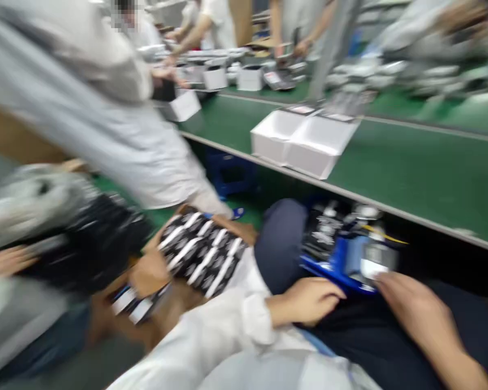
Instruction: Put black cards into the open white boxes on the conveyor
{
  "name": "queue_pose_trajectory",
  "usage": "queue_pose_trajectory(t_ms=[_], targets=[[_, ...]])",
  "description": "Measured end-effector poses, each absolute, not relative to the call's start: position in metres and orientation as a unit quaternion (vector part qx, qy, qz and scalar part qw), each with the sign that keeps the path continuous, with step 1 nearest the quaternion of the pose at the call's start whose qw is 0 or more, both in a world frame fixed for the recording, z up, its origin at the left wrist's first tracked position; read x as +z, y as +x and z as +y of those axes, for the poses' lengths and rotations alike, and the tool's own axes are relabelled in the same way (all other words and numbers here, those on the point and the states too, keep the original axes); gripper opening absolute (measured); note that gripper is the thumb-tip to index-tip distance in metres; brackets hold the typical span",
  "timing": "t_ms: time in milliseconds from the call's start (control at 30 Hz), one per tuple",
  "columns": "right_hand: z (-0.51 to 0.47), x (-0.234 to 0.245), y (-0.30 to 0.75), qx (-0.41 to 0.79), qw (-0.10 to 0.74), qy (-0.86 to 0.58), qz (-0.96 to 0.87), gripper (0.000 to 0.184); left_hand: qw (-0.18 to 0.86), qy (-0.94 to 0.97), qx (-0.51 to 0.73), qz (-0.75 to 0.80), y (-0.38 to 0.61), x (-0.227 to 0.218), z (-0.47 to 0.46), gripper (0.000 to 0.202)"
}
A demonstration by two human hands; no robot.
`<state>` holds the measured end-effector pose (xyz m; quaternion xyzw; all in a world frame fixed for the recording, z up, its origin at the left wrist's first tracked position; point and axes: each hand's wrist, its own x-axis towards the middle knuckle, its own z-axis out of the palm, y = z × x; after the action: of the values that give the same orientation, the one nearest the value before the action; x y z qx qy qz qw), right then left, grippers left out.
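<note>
A blue plastic tray sits by my knees, just below the table edge. In it are black packets with white print, a silvery-white item and other small things too blurred to name. My left hand is at the tray's near side, its fingers curled in; whatever they hold, if anything, is hidden. On the tray's right side, my right hand has its fingers stretched out, with the tips at the silvery-white item. Blur hides whether they touch it.
A green worktable runs across, with two open white boxes at its edge. Left of my knee stands a carton of black-and-white packages. One co-worker leans in; a black bag lies further left.
</note>
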<state>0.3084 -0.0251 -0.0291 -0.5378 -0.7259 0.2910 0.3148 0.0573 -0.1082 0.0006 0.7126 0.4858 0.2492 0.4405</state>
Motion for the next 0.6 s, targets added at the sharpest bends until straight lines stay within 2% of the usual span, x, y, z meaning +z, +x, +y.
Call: queue_pose_trajectory(t_ms=[100, 167, 267, 367, 433, 500, 600], targets=[[-0.017, -0.032, 0.306, 0.23, 0.268, -0.488, -0.798, 0.036, 0.319, 0.763, 0.304, 0.472, 0.038, 0.003, -0.086, 0.029], [-0.012, -0.035, 0.306, 0.2, 0.264, -0.482, -0.811, 0.035, 0.202, 0.811, 0.31, 0.454, 0.026, 0.001, -0.061, 0.034], [-0.013, -0.033, 0.304, 0.138, 0.254, -0.493, -0.821, 0.034, 0.067, 0.848, 0.225, 0.476, 0.021, 0.003, -0.025, 0.048], [-0.013, -0.025, 0.299, 0.108, 0.235, -0.492, -0.831, 0.035, 0.019, 0.849, 0.078, 0.522, 0.024, 0.007, -0.003, 0.06], [-0.01, -0.02, 0.296, 0.119, 0.239, -0.485, -0.833, 0.033, 0.01, 0.845, 0.023, 0.533, 0.024, 0.006, 0.004, 0.063], [-0.007, -0.017, 0.294, 0.136, 0.242, -0.483, -0.831, 0.03, 0.007, 0.853, 0.026, 0.521, 0.021, 0.002, 0.005, 0.064], [-0.008, -0.017, 0.292, 0.128, 0.254, -0.5, -0.818, 0.031, -0.009, 0.865, 0.123, 0.486, 0.012, -0.002, 0.0, 0.058]])
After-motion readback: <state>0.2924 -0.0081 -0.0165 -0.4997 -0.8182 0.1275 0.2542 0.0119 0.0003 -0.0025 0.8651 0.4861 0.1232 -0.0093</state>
